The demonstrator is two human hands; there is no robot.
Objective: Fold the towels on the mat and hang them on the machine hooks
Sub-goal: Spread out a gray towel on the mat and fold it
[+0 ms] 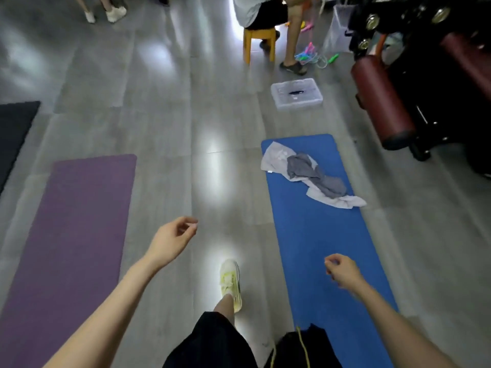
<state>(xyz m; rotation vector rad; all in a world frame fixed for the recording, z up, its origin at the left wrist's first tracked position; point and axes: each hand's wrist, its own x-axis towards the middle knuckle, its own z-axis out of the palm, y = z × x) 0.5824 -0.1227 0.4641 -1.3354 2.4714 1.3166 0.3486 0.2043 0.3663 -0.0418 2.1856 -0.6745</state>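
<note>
A blue mat [324,248] lies on the grey floor at the right. Near its far end two crumpled towels are heaped: a light grey towel [276,158] underneath and a darker grey towel [313,173] across it. A black exercise machine [425,83] with dark red padded rollers stands at the far right beyond the mat; no hooks are discernible on it. My left hand [172,237] hangs over the bare floor with fingers loosely curled, holding nothing. My right hand [342,269] is above the mat's near half, fingers loosely curled and empty, well short of the towels.
A purple mat [79,235] lies at the left, a dark mat [16,128] beyond it. A clear plastic box [296,94] sits on the floor past the blue mat. A person sits on a yellow stool [259,41]; coloured skipping ropes [313,57] lie beside them. My shoe [230,282] steps between the mats.
</note>
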